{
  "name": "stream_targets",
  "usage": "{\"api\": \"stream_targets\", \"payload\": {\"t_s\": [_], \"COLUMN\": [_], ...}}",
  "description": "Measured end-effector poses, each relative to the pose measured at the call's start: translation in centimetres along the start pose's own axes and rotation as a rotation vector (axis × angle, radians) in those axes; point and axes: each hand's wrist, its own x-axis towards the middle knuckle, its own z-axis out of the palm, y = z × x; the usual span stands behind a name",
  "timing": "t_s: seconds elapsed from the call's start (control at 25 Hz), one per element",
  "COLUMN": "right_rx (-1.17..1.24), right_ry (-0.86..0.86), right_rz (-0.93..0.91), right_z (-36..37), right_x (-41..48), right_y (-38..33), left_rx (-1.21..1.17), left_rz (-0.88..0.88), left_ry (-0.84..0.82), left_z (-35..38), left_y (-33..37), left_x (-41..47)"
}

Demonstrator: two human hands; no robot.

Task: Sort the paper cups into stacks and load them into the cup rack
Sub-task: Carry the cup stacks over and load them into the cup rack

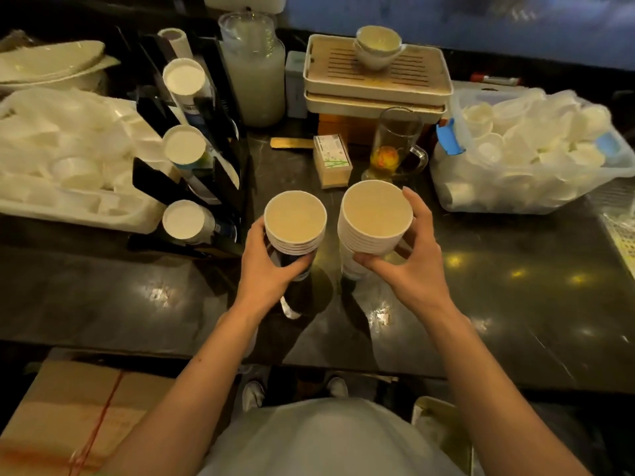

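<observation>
At the near edge of the dark counter (pixel 137 304) a broad bare strip lay open from 7 to 5 o'clock, the only free room in view, with a cardboard box (pixel 68 407) below the edge at 8 o'clock. Just past that strip, at the centre, the left hand (pixel 268 269) was wrapped around a stack of paper cups (pixel 295 223), fingers closed on its dark lower wall, mouth up. Beside it, close but apart, the right hand (pixel 409 262) gripped a wider second stack (pixel 376 218), thumb under the rims and fingertips on the far side. At 10 o'clock the black cup rack (pixel 206 159) leaned with cup stacks in its slots, white bottoms facing out. Left of it, at 9 o'clock, a white tray (pixel 79 214) was heaped with loose white cups. At 2 o'clock a clear plastic bin (pixel 515 197) with a blue latch held more jumbled cups. At 12 o'clock stood a glass mug (pixel 398 146), a small carton (pixel 331 159), then a slatted tea tray (pixel 378 77) carrying nested bowls (pixel 378 46), and a clear jar (pixel 252 70) at 11 o'clock
</observation>
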Motion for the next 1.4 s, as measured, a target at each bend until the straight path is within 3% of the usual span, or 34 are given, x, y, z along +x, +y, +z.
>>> {"api": "stream_targets", "payload": {"t_s": [0.24, 0.4, 0.52, 0.68, 0.92, 1.08, 1.28, 1.4], "right_rx": [-0.067, -0.056, -0.007, 0.077, 0.207, 0.222, 0.278, 0.390], "right_ry": [-0.046, -0.057, -0.093, -0.225, -0.454, -0.517, -0.449, -0.551], "right_rz": [-0.023, -0.032, -0.037, -0.077, -0.122, -0.155, -0.222, -0.119], "right_z": [-0.4, -1.8, -2.6, -2.3, 1.5, 5.6, 11.0, 12.4], "right_x": [-0.2, -0.7, -0.6, 0.3, 2.8, 4.5, 5.3, 6.1], "right_y": [-1.4, -3.0, -4.5, -7.0, -10.1, -12.6, -16.0, -16.8], "left_rx": [0.045, 0.094, 0.043, -0.034, 0.056, -0.078, -0.179, -0.234], "left_rz": [0.023, 0.374, 0.580, 0.546, 0.539, 0.434, 0.372, 0.310], "left_ry": [-0.026, 0.123, 0.010, -0.257, -0.355, -0.273, -0.030, 0.049], "left_z": [-1.2, -2.7, -3.7, -6.0, -11.1, -13.5, -15.3, -16.8], "left_y": [0.0, 2.2, 4.4, 7.5, 7.8, 7.1, 7.5, 8.3], "left_x": [-0.8, -4.5, -4.7, -3.0, -2.5, -3.0, -2.7, -1.5]}}
